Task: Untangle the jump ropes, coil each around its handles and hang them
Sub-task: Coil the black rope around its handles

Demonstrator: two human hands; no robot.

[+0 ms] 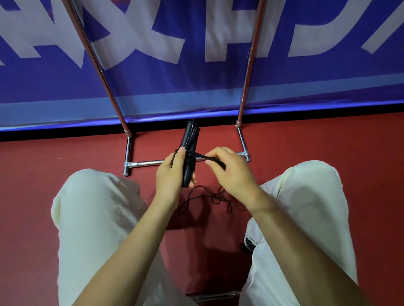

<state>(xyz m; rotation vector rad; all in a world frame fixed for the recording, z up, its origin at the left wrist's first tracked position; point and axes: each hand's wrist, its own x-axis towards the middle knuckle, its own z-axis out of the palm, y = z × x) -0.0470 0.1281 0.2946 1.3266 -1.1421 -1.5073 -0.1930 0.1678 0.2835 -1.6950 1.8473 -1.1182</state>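
Between the two hands, a taut stretch of black rope point(199, 155) runs from the paired handles point(189, 150) across to the right hand point(228, 168). The left hand point(171, 172) grips both handles together, thumb pressed on the topmost wraps, while the right hand's fingers are curled round the rope and pull it sideways. To do this turn well, I would keep the thumb pinning the wraps so none slip, hold even tension, and lay each loop snug beside the previous one rather than over it. Handles are slim, black and held upright side by side, with several tight turns banding their middle. Below and between the wrists, the loose remainder of rope point(208, 197) lies in thin tangled curls on the red floor point(32, 191), so more winding appears left. Beyond the hands stands a metal rack point(147, 162), likely for hanging.
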